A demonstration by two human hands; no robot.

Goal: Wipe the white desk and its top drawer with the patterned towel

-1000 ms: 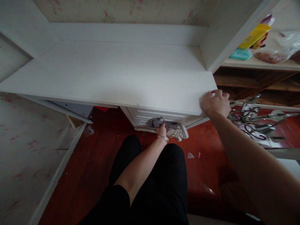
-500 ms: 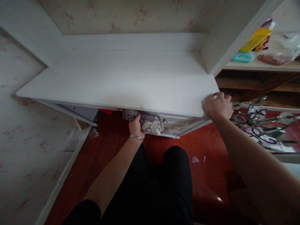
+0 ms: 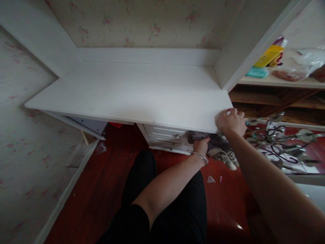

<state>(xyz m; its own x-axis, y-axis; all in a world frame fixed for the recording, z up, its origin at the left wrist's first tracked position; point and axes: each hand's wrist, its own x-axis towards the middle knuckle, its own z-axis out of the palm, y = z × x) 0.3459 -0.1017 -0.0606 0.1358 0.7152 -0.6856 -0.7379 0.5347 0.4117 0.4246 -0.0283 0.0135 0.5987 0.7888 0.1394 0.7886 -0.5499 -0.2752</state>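
Note:
My left hand (image 3: 201, 145), with a bracelet at the wrist, is closed on a grey patterned cloth (image 3: 221, 151) pressed against the white drawer front (image 3: 167, 137) under the desk's right end. My right hand (image 3: 231, 121) grips the front right corner of the white desk top (image 3: 137, 95), fingers curled over the edge. My legs in black trousers fill the bottom centre.
A metal wire rack or lamp frame (image 3: 281, 139) lies on the red wooden floor (image 3: 106, 183) to the right. A shelf (image 3: 279, 79) at the right holds a yellow pack, a teal pack and plastic bags. Small scraps lie on the floor near my knee.
My left hand has swept the cloth from under the desk's middle to the right, along the drawer front, ending below my right hand. The right hand stays on the desk corner.

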